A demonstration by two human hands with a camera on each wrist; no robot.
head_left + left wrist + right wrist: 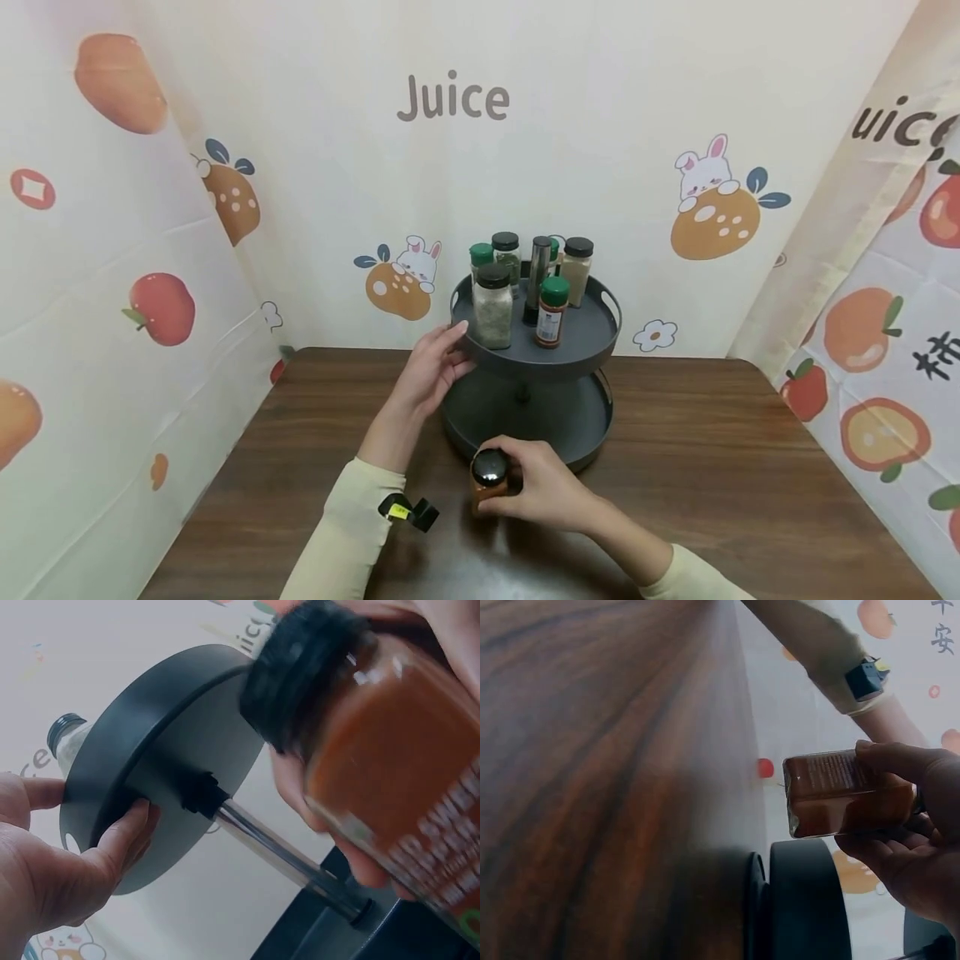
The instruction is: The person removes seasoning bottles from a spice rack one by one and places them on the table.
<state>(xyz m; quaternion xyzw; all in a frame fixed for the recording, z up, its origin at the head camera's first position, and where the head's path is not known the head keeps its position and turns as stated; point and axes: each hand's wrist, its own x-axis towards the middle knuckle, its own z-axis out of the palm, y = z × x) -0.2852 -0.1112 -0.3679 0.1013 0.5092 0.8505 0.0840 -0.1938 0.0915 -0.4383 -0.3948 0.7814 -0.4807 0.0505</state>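
The person's right hand (551, 487) is pinching a spice jar (489, 498) between thumb and fingers, and the jar is standing upright just left of the palm, its dark, shiny cap facing up. Its reddish-brown filling is showing through the clear sides, and its base is hanging above the table (712, 467) under the hand. The left hand (431, 371), farther ahead and to the left of the right one, is pinching the rim of an upper tray (540, 362), with some of its fingers reaching underneath. Just right of the left fingertips, a large black-lidded jar (492, 323) is standing on that tray. Farther right from this hand, a red spice bottle (551, 321) with a green lid, a tall dark tube (537, 275) and a tan powder jar (576, 279) are standing, while a green-capped bottle (481, 255) and a herb jar (507, 262) are sitting behind the large jar. Just beyond the right hand, a lower tray (480, 412) is lying below the upper one, and a shiny pole (277, 847) is joining the two. Behind both hands, a fruit-printed cloth (315, 192) is hanging.
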